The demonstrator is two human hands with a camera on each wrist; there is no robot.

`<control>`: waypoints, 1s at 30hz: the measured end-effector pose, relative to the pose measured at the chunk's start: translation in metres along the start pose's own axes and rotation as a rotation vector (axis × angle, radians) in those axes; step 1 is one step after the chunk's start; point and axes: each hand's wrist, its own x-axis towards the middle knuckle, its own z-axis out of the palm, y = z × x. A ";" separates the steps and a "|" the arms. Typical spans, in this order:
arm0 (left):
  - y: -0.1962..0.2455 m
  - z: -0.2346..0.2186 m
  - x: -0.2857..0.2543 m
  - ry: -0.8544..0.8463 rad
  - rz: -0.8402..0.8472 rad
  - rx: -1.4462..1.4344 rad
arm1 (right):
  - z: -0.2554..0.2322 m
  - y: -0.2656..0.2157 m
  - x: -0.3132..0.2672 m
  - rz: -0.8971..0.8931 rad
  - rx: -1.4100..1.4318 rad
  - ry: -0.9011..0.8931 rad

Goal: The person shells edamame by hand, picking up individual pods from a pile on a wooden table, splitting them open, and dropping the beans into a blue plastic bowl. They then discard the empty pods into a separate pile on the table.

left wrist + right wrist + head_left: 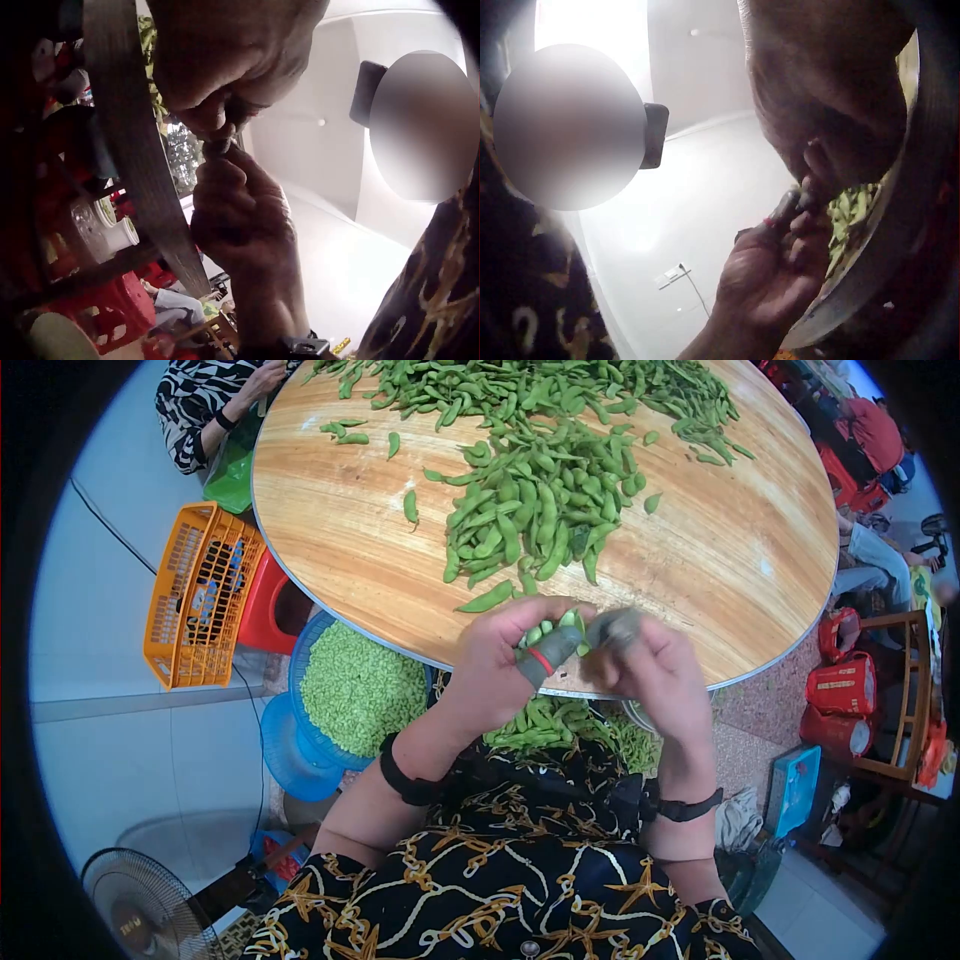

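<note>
In the head view, my left hand grips several green edamame pods above the table's near edge. Its thumb wears a grey cover with a red band. My right hand, blurred at the fingertips and grey-covered there too, pinches at the end of a pod beside the left thumb. The right wrist view shows the left hand palm-up, its covered thumb meeting the right fingers. In the left wrist view the right hand has its fingers curled; the pod is hidden there.
A heap of edamame pods lies on the round wooden table. More pods are below its edge. To the left stand a blue basket of shelled beans and an orange crate. Another person's hand shows at the far left.
</note>
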 end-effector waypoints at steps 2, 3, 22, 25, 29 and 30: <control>0.005 0.003 0.002 0.021 0.266 0.525 | 0.001 -0.009 0.003 -0.083 -0.103 0.094; 0.008 0.005 0.001 0.020 0.264 0.524 | 0.003 -0.013 0.004 -0.167 -0.206 0.187; 0.003 -0.018 0.002 0.015 0.042 -0.128 | -0.020 -0.016 0.011 -0.074 0.078 -0.609; 0.000 -0.023 0.001 0.149 -0.018 -0.134 | -0.004 -0.011 0.027 -0.313 -0.812 0.004; -0.002 -0.015 0.005 0.134 0.241 0.345 | 0.007 0.002 0.045 -0.425 -1.418 0.462; 0.000 -0.012 0.005 0.135 0.242 0.345 | 0.008 0.004 0.046 -0.381 -1.483 0.503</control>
